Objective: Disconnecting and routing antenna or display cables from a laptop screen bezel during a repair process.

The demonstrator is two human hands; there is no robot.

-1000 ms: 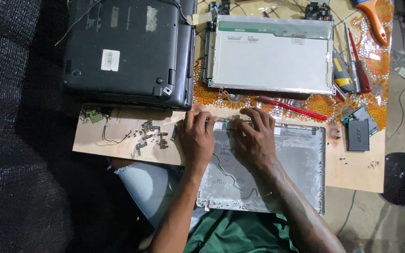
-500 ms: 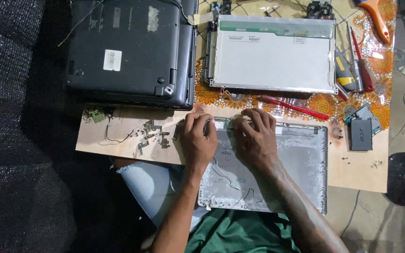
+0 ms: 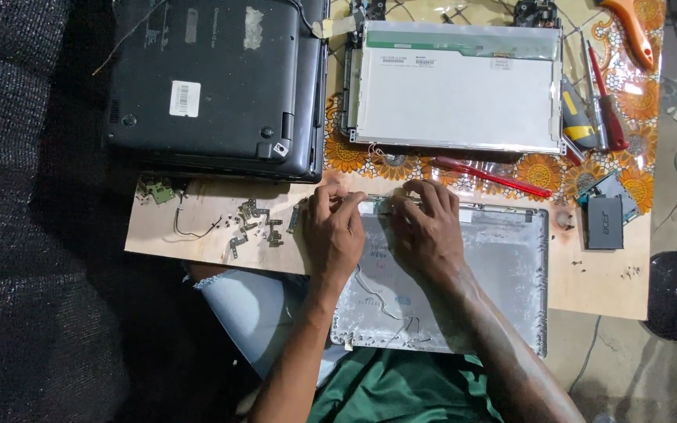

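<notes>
1. Nearest us, we see a grey laptop lid shell (image 3: 479, 274) lying inner face up, half over our lap and half on a wooden board (image 3: 197, 235); it looks dull silver, scuffed, with thin wires running across its inside
2. Its long axis runs left to right, and its far long edge points away from us toward the table
3. Our left hand (image 3: 334, 235) and right hand (image 3: 426, 231) rest side by side on that far edge, near its left corner, fingers curled down onto a small part there; we cannot tell whether the fingertips pinch it or only press on it
4. Left of the hands, small metal hinges and brackets (image 3: 256, 227) lie scattered on the board with a thin loose wire (image 3: 193, 229)
5. Right of the shell sits a small dark component (image 3: 605, 221)
6. Just beyond the hands a red screwdriver (image 3: 491, 176) lies almost level
7. Farther off, a bare display panel (image 3: 456, 90) lies face down on a flowered cloth, and a black laptop base (image 3: 213, 78) lies upside down to its left
</notes>
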